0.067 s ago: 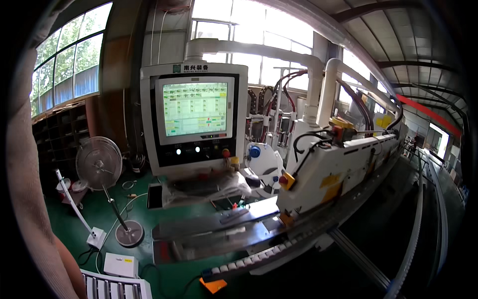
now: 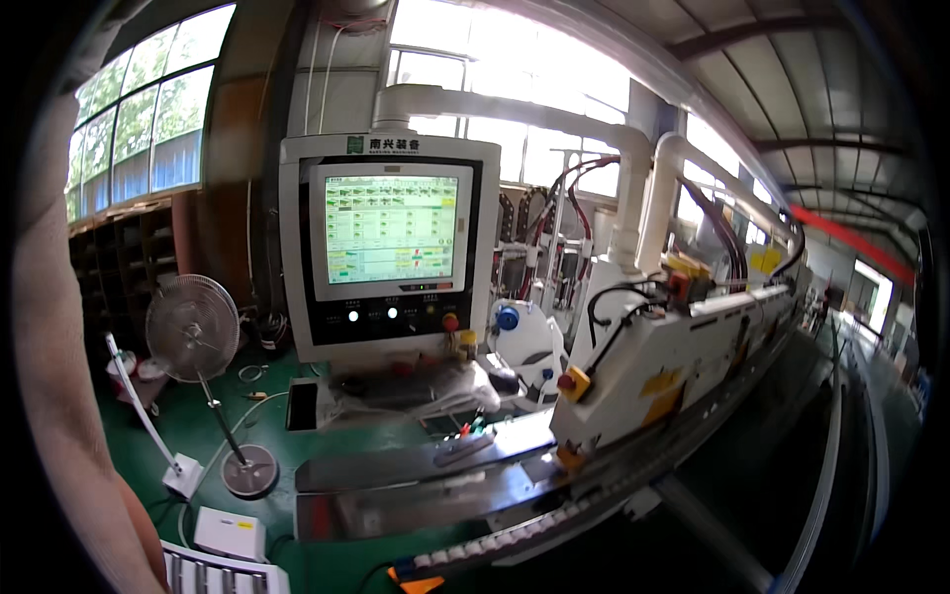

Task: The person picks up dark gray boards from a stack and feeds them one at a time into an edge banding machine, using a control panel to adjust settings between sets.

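Below, a white box stands closed, its inside hidden.

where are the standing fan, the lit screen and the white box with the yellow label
standing fan (image 2: 193, 329): head view, middle of its round caged head
lit screen (image 2: 391, 233): head view, middle of the display
white box (image 2: 227, 538): head view, its front face

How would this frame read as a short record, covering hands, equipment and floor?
Hands: neither visible; an arm runs along the left edge
Control station: grey-framed rectangular control panel with a lit screen
Right of panel: long white machine body
Left of panel: round grey wire-cage standing fan
Surface: green floor, white rectangular box at lower left
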A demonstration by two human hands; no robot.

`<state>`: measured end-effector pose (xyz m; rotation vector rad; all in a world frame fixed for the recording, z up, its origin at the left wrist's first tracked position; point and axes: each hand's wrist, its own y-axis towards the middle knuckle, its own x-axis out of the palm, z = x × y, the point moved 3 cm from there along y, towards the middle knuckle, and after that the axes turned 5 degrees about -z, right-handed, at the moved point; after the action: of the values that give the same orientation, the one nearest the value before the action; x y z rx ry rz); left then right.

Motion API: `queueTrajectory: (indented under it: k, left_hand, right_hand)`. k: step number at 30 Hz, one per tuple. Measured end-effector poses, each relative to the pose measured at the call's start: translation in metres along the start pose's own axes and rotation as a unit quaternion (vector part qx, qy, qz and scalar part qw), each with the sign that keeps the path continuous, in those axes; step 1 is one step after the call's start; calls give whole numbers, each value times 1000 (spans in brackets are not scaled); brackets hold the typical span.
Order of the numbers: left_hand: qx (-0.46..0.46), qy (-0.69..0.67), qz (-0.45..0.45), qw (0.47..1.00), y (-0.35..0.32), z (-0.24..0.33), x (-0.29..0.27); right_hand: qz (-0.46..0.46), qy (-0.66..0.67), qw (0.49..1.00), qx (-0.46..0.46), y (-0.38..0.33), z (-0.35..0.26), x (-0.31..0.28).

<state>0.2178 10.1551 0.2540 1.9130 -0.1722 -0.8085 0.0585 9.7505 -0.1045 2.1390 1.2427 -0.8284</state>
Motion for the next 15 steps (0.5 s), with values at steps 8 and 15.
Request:
queueTrajectory:
  k: [8,15]
  left_hand:
    - [-100,-69,-3,993,-60,-71,185]
    - [-72,-200,-287,934,-168,-46,361]
  right_hand:
    - [-46,54,988,-137,241,-92,0]
    - [-6,-7,977,-215,418,-127,-12]
